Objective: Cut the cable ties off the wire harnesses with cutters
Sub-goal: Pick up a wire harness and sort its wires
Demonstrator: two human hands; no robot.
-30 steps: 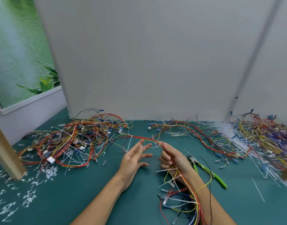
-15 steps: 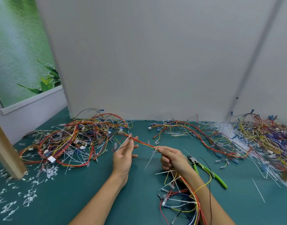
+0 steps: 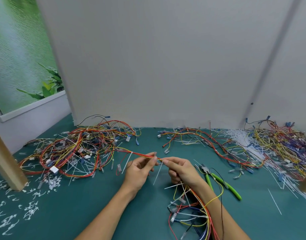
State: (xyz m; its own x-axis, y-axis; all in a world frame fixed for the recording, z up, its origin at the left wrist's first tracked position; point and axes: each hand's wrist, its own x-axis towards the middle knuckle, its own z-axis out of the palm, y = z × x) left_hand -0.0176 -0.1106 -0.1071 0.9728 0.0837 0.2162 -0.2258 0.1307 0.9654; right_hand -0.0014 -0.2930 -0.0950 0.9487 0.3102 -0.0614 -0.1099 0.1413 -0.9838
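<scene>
A red, orange and yellow wire harness [image 3: 140,154] stretches above the green table between my hands. My left hand [image 3: 140,170] pinches the bundle with thumb and fingers. My right hand [image 3: 181,170] pinches it just to the right, at a white cable tie [image 3: 158,172] whose tail hangs down. A second white tie [image 3: 128,160] hangs from the bundle further left. The harness's other end trails over my right forearm into a loose tangle [image 3: 192,215]. Green-handled cutters [image 3: 218,181] lie on the table right of my right hand, untouched.
A big heap of harnesses [image 3: 74,149] lies at the left and another heap [image 3: 278,142] with loose white ties at the right. A long harness [image 3: 209,141] runs along the back. Cut tie bits [image 3: 27,205] litter the near left. A wooden post [image 3: 6,167] stands at left.
My left hand went from open and spread to pinching the harness, then slid right toward my right hand. The bundle now lies taut between both hands.
</scene>
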